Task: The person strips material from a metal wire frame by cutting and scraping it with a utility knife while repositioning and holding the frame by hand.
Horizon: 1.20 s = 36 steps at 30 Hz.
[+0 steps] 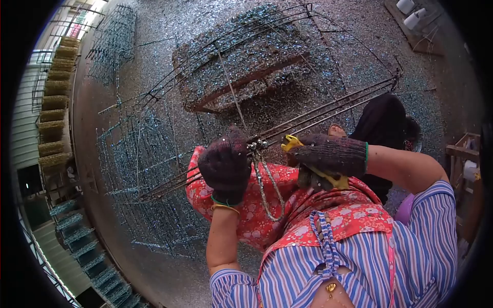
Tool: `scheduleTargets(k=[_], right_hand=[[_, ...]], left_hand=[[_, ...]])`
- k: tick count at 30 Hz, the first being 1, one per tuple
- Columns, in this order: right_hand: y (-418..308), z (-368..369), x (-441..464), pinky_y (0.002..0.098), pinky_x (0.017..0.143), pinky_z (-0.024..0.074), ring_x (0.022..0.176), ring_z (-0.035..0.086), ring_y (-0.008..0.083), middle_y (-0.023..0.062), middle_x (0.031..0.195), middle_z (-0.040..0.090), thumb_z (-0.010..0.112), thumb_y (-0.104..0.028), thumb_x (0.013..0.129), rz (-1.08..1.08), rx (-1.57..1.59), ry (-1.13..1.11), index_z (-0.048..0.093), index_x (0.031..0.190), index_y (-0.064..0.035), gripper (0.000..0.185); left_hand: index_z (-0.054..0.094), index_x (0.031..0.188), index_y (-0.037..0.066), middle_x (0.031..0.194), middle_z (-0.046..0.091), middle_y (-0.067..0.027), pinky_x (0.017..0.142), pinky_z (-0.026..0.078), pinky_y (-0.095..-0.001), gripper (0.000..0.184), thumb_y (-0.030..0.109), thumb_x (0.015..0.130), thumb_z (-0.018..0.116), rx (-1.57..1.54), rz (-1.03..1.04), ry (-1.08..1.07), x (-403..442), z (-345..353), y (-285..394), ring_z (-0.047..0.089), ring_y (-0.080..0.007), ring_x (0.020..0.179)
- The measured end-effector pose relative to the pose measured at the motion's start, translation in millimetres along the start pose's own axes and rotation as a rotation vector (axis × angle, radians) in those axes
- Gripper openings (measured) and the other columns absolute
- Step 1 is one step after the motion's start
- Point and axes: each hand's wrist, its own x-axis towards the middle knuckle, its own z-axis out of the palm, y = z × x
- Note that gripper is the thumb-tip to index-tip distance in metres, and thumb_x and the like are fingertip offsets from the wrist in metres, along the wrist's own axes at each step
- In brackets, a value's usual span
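Observation:
My left hand, in a dark knitted glove, is closed at the metal rods just left of a joint wrapped in silvery strands. What its fingers grip is hidden. My right hand, gloved too, is wrapped round a yellow-handled tool, whose yellow end points at the joint. A silvery tinsel loop hangs from the joint over the red floral apron. The wire frame of thin dark rods stretches across in front of me, above my lap.
Beyond the frame stands a low glitter-covered table. Bluish wire frames lie on the left. White spools are at the top right, and a wooden stand is at the right. Gold and blue stacked pieces line the far left.

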Motion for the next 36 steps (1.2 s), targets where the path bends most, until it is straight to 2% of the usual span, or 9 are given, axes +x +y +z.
scheduleTargets(k=[3,9,15,17,21,26,28,29,36], right_hand=[[-7.0,-6.2,7.4,0.0267,0.043,0.0507,0.051,0.062,0.0153,0.0103,0.074,0.067,0.051,-0.034,0.094,0.061,0.012,-0.074,0.054,0.108,-0.0057,0.031],[-16.0,-2.6,23.3,0.0247,0.041,0.0468,0.048,0.056,0.0122,0.0058,0.068,0.062,0.054,-0.036,0.093,0.256,0.138,-0.093,0.057,0.107,-0.0044,0.034],[-3.8,4.1,41.7,0.0217,0.035,0.0412,0.041,0.052,0.0110,0.0035,0.063,0.059,0.048,-0.032,0.097,0.209,0.356,-0.199,0.057,0.099,-0.0064,0.027],[6.9,6.4,57.2,0.0223,0.035,0.0427,0.040,0.052,0.0115,0.0050,0.061,0.059,0.047,-0.032,0.097,0.100,0.454,-0.273,0.055,0.107,0.0001,0.034],[-1.6,13.8,57.2,0.0230,0.029,0.0382,0.032,0.046,0.0117,0.0057,0.056,0.057,0.049,-0.033,0.096,0.138,0.502,-0.209,0.056,0.104,-0.0008,0.034],[26.1,-5.8,53.2,0.0248,0.028,0.0376,0.032,0.049,0.0141,0.0085,0.058,0.060,0.052,-0.033,0.095,0.076,0.450,-0.235,0.057,0.105,-0.0016,0.033],[40.8,-13.1,58.6,0.0246,0.031,0.0409,0.037,0.052,0.0137,0.0079,0.064,0.062,0.050,-0.036,0.095,-0.051,0.192,-0.083,0.057,0.105,-0.0048,0.034],[14.6,-3.7,29.9,0.0245,0.033,0.0430,0.039,0.054,0.0141,0.0101,0.067,0.064,0.050,-0.036,0.095,0.065,0.302,-0.173,0.057,0.108,-0.0033,0.036],[16.5,6.1,47.6,0.0251,0.034,0.0409,0.038,0.050,0.0129,0.0066,0.063,0.060,0.049,-0.037,0.096,0.004,0.279,-0.197,0.060,0.100,-0.0027,0.037]], left_hand=[[0.054,0.104,0.014,0.089,0.049,-0.0098,0.066,0.038,-0.0453,0.028,0.016,0.077,0.053,-0.085,-0.005,0.029,0.0,3.2,-0.2,0.051,-0.0304,0.083],[0.056,0.113,0.014,0.091,0.051,-0.0091,0.070,0.040,-0.0453,0.037,0.018,0.076,0.055,-0.097,0.013,0.068,-2.0,7.9,-2.4,0.053,-0.0296,0.084],[0.057,0.104,0.013,0.086,0.052,-0.0070,0.071,0.042,-0.0448,0.028,0.014,0.076,0.056,-0.148,0.003,-0.048,-4.3,4.0,-5.6,0.054,-0.0275,0.078],[0.056,0.102,0.013,0.086,0.052,-0.0070,0.071,0.043,-0.0447,0.026,0.013,0.076,0.056,-0.133,-0.001,-0.033,-2.6,4.9,-5.7,0.054,-0.0275,0.078],[0.055,0.102,0.013,0.086,0.053,-0.0068,0.071,0.043,-0.0445,0.025,0.012,0.076,0.056,-0.126,0.006,-0.014,-3.6,6.9,-8.3,0.054,-0.0279,0.078],[0.055,0.106,0.013,0.087,0.053,-0.0070,0.071,0.043,-0.0444,0.028,0.012,0.077,0.056,-0.131,-0.008,0.029,0.8,4.3,-3.1,0.054,-0.0285,0.079],[0.055,0.107,0.013,0.088,0.053,-0.0070,0.070,0.042,-0.0443,0.029,0.013,0.077,0.056,-0.135,-0.009,0.026,1.5,3.3,-3.3,0.054,-0.0285,0.079],[0.055,0.108,0.013,0.088,0.053,-0.0071,0.069,0.042,-0.0441,0.030,0.013,0.077,0.056,-0.142,-0.005,0.022,1.3,3.7,-3.2,0.054,-0.0283,0.080],[0.055,0.112,0.012,0.090,0.052,-0.0080,0.067,0.040,-0.0438,0.035,0.012,0.077,0.055,-0.109,0.000,0.009,-1.1,4.5,-4.0,0.053,-0.0288,0.080]])
